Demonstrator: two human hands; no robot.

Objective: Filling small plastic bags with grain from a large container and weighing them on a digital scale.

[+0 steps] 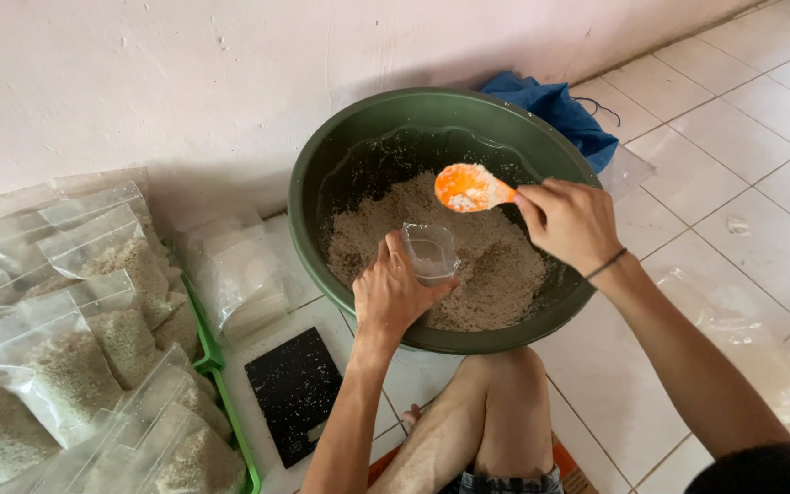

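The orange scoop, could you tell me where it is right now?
The orange scoop is in the right hand, above the green basin, beside the clear bag.

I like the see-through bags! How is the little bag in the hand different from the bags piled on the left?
The small bag in the left hand is open and looks empty; the piled bags are filled with pale grain. The small bag is held upright over the green basin; the piled bags lie flat, overlapping each other. Both are clear plastic. The right hand holds an orange spoon above the small bag.
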